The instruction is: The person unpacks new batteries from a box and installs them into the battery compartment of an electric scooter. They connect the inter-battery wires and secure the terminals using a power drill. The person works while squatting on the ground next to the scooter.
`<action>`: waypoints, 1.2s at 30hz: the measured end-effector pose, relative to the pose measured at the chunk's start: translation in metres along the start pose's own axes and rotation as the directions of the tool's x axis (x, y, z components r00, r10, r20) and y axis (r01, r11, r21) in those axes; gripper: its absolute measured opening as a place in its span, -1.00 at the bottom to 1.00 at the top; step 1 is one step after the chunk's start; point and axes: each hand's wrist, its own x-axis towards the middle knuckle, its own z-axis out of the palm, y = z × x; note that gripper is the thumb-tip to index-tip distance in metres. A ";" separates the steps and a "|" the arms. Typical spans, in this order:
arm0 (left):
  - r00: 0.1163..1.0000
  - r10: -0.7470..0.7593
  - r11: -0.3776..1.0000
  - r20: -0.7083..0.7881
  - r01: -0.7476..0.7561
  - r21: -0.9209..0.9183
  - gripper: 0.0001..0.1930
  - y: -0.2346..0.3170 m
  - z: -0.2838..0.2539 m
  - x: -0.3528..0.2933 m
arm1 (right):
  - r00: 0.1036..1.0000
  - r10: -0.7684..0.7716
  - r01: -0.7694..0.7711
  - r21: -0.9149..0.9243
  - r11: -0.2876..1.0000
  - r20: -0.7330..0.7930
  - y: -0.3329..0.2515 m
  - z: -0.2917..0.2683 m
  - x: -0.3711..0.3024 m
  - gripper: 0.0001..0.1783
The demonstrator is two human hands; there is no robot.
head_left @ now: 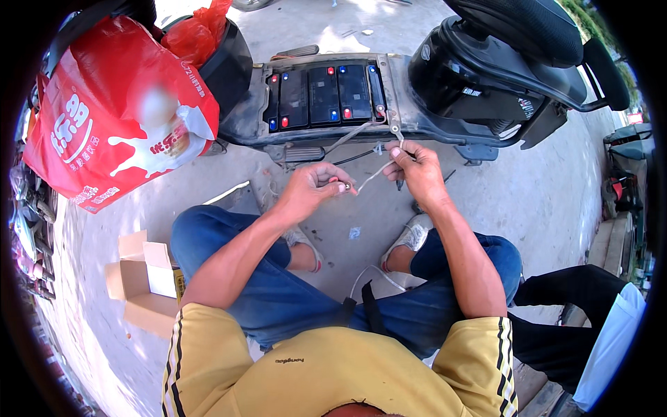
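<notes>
My left hand (313, 189) is closed in a pinch on a small red piece with a shiny metal end (347, 186), too small to name surely. A thin pale wire (375, 173) runs from beside those fingertips across to my right hand (417, 172), whose fingers are closed on it. A short dark tip (399, 185) shows below the right fingers; its kind is hidden. Just beyond both hands, several black batteries (323, 97) with red and blue terminals sit side by side in the opened footboard (243, 118) of an electric scooter.
At the left hangs a large red printed bag (125, 118). On the ground lies an opened cardboard box (149, 313), left of my knee. The scooter's black seat post housing (445, 66) rises at the right. Another person's dark-clothed leg (556, 340) is at the lower right.
</notes>
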 end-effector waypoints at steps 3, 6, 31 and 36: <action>0.999 -0.019 1.000 -0.036 0.019 0.013 -0.84 0.000 -0.001 0.006 | 1.000 -0.010 0.010 -0.007 1.000 0.006 -0.002 0.004 0.002 -0.71; 0.998 -0.019 1.000 -0.057 0.019 0.002 -0.86 0.005 -0.012 0.033 | 0.999 -0.047 0.048 -0.065 0.997 0.014 -0.012 0.000 0.023 -0.71; 0.908 0.116 0.906 -0.402 0.069 0.418 -0.87 -0.020 -0.059 0.167 | 0.759 -0.639 0.355 -0.740 0.572 -0.130 0.013 0.035 0.226 -0.69; 0.813 0.570 0.576 -0.120 -0.291 0.764 -0.86 -0.034 -0.046 0.161 | 0.840 -0.507 0.402 -0.408 0.820 -0.191 0.017 0.020 0.225 -0.75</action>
